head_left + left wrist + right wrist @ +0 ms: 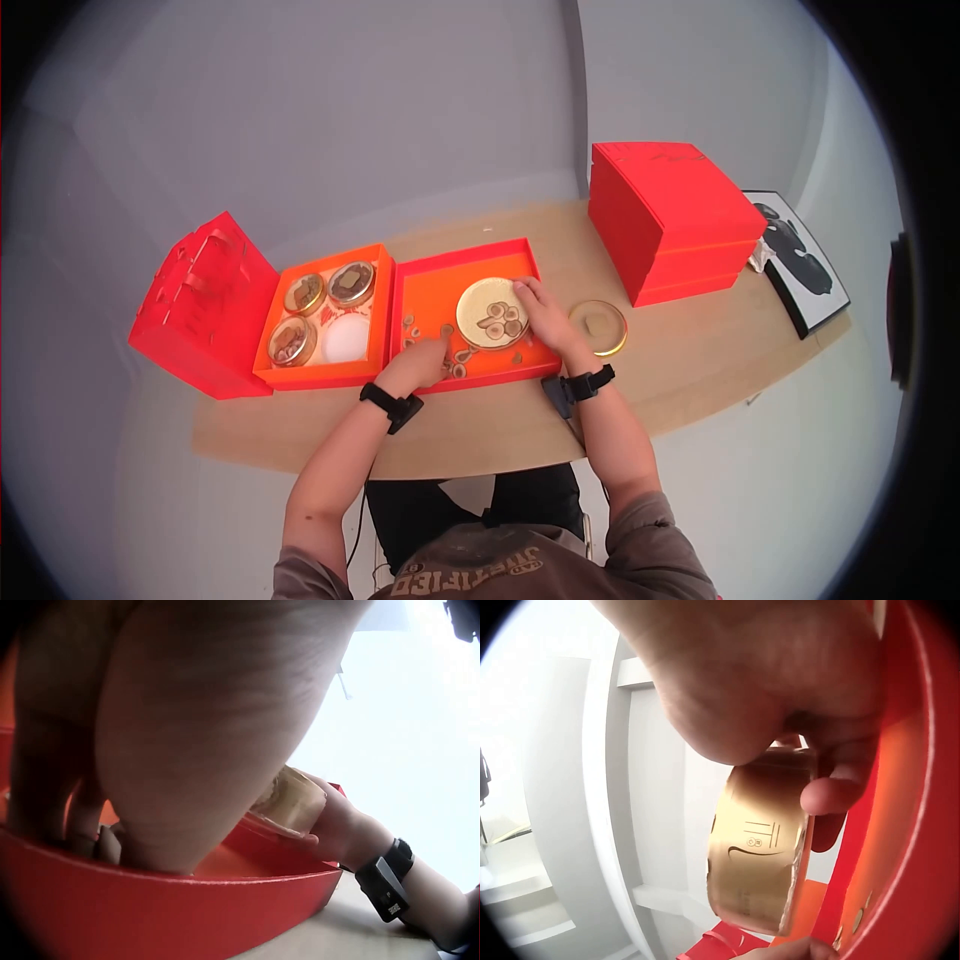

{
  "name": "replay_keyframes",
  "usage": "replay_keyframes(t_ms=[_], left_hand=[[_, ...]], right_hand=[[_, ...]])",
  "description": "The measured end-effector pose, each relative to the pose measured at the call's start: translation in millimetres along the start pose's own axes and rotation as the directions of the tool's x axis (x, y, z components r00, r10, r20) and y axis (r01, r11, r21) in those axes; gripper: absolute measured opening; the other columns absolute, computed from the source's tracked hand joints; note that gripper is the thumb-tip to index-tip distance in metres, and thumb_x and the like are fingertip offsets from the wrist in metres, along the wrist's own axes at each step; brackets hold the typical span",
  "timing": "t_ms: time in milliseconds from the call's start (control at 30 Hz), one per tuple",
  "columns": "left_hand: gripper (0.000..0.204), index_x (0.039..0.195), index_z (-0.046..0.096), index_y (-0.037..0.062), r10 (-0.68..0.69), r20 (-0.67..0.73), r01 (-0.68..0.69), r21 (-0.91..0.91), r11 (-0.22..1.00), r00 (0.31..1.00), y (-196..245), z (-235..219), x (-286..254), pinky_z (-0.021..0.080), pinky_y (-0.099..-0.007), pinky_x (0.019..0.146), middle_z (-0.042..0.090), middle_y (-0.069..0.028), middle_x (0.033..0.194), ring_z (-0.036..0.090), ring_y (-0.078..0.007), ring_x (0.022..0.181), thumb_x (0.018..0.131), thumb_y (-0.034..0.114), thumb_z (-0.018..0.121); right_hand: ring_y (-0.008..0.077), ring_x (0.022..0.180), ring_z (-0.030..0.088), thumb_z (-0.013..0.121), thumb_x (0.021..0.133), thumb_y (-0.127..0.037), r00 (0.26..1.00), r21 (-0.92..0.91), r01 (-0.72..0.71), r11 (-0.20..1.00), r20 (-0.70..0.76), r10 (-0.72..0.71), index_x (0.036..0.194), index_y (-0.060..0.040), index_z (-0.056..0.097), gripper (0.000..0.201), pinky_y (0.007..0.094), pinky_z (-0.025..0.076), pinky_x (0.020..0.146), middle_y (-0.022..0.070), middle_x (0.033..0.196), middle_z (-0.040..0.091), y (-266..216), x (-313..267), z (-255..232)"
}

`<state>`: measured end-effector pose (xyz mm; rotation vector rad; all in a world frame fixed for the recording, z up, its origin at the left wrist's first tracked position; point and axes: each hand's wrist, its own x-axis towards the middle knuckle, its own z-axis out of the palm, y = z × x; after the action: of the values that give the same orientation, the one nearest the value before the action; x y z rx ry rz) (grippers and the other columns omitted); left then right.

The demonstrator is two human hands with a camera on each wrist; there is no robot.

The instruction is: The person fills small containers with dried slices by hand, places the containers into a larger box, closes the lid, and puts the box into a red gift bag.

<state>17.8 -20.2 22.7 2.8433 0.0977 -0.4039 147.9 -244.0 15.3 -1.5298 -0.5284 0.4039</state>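
My right hand [545,315] grips a round gold-walled container [757,840] by its side, tilted over the shallow red-orange tray [440,285]. Several brown-edged slices [497,325] show inside it. My left hand [425,362] reaches down into the front of the tray, where several loose slices [458,370] lie around the fingers. In the left wrist view a pale slice [110,844] sits between thumb and fingers, pinched there; the fingertips are partly hidden by the tray's wall.
An orange box [325,377] left of the tray holds several filled jars [352,284] and a white round item [346,338]. A red box lid [205,310] stands far left. On the right are a gold-rimmed round lid [612,345], red boxes [680,225] and a framed picture [800,265].
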Motion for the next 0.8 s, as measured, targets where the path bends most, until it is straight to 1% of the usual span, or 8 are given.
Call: replay_keyframes(t_ms=[100, 233, 333, 433, 500, 633, 733, 800], left_hand=[[0.034, 0.111, 0.064, -0.0031, 0.070, -0.093, -0.082, -0.124, 0.989, 0.993, -13, 10, 2, 0.057, -0.0427, 0.083, 0.073, -0.0219, 0.101, 0.072, -0.0355, 0.096, 0.085, 0.014, 0.076], [0.027, 0.107, 0.065, -0.0048, 0.092, -0.096, -0.111, -0.214, 0.970, 0.991, -19, 6, -2, 0.057, -0.0404, 0.081, 0.073, -0.0213, 0.098, 0.073, -0.0335, 0.092, 0.086, 0.009, 0.073], [0.021, 0.104, 0.066, -0.0049, 0.051, -0.087, -0.078, -0.333, 0.940, 0.995, -21, -2, -5, 0.058, -0.0390, 0.077, 0.073, -0.0206, 0.095, 0.073, -0.0322, 0.086, 0.087, 0.006, 0.070], [0.019, 0.104, 0.066, -0.0040, -0.091, -0.053, 0.065, -0.377, 0.924, 0.994, -15, -25, -13, 0.058, -0.0381, 0.072, 0.073, -0.0208, 0.093, 0.073, -0.0311, 0.081, 0.088, 0.007, 0.069], [0.019, 0.105, 0.065, -0.0030, 0.009, -0.310, -0.083, -0.226, 0.971, 0.951, -26, -25, -11, 0.057, -0.0369, 0.067, 0.072, -0.0173, 0.090, 0.071, -0.0255, 0.073, 0.090, 0.009, 0.067], [0.021, 0.108, 0.064, -0.0024, -0.002, -0.282, -0.123, -0.427, 0.896, 0.959, 0, -66, -15, 0.056, -0.0350, 0.065, 0.069, -0.0120, 0.087, 0.068, -0.0195, 0.070, 0.092, 0.011, 0.067], [0.024, 0.110, 0.064, -0.0018, 0.065, -0.194, -0.153, -0.484, 0.862, 0.979, 23, -83, -1, 0.056, -0.0333, 0.067, 0.067, -0.0088, 0.087, 0.067, -0.0164, 0.070, 0.092, 0.013, 0.067], [0.026, 0.111, 0.064, -0.0011, 0.205, -0.213, -0.283, -0.468, 0.837, 0.955, 26, -76, 17, 0.056, -0.0328, 0.072, 0.068, -0.0105, 0.089, 0.068, -0.0187, 0.078, 0.091, 0.014, 0.069]], right_hand=[[0.0133, 0.048, 0.057, 0.045, 0.109, -0.038, 0.996, 0.101, -0.086, 0.991, 0.044, 0.082, 0.131, -0.0012, 0.054, 0.044, 0.0265, 0.047, 0.042, 0.0065, 0.084, 0.064, 4, 1, 4], [0.0140, 0.047, 0.058, 0.044, 0.109, -0.038, 0.983, 0.129, -0.178, 0.976, 0.058, 0.172, 0.130, -0.0001, 0.053, 0.044, 0.0265, 0.049, 0.041, 0.0077, 0.085, 0.064, 10, -1, 9], [0.0136, 0.049, 0.058, 0.044, 0.109, -0.038, 0.980, 0.099, -0.196, 0.976, 0.064, 0.190, 0.131, 0.0004, 0.052, 0.045, 0.0262, 0.049, 0.042, 0.0079, 0.086, 0.063, 8, -2, 11], [0.0135, 0.051, 0.059, 0.044, 0.109, -0.038, 0.977, 0.066, -0.206, 0.976, 0.067, 0.202, 0.132, 0.0003, 0.052, 0.045, 0.0259, 0.050, 0.042, 0.0081, 0.087, 0.063, 4, -2, 13], [0.0135, 0.052, 0.060, 0.045, 0.109, -0.038, 0.974, 0.046, -0.222, 0.974, 0.069, 0.218, 0.132, 0.0003, 0.052, 0.046, 0.0256, 0.050, 0.043, 0.0082, 0.088, 0.063, 4, -3, 13], [0.0130, 0.054, 0.061, 0.046, 0.108, -0.038, 0.972, 0.045, -0.223, 0.974, 0.089, 0.219, 0.132, -0.0002, 0.053, 0.045, 0.0247, 0.051, 0.044, 0.0079, 0.090, 0.064, 5, -2, 13], [0.0126, 0.055, 0.061, 0.046, 0.108, -0.038, 0.968, 0.044, -0.235, 0.971, 0.105, 0.230, 0.132, -0.0006, 0.053, 0.045, 0.0244, 0.051, 0.044, 0.0079, 0.090, 0.064, 1, -2, 14], [0.0124, 0.055, 0.062, 0.046, 0.109, -0.038, 0.965, 0.054, -0.245, 0.968, 0.111, 0.238, 0.133, -0.0008, 0.052, 0.045, 0.0243, 0.051, 0.044, 0.0079, 0.090, 0.064, 2, -2, 15]])
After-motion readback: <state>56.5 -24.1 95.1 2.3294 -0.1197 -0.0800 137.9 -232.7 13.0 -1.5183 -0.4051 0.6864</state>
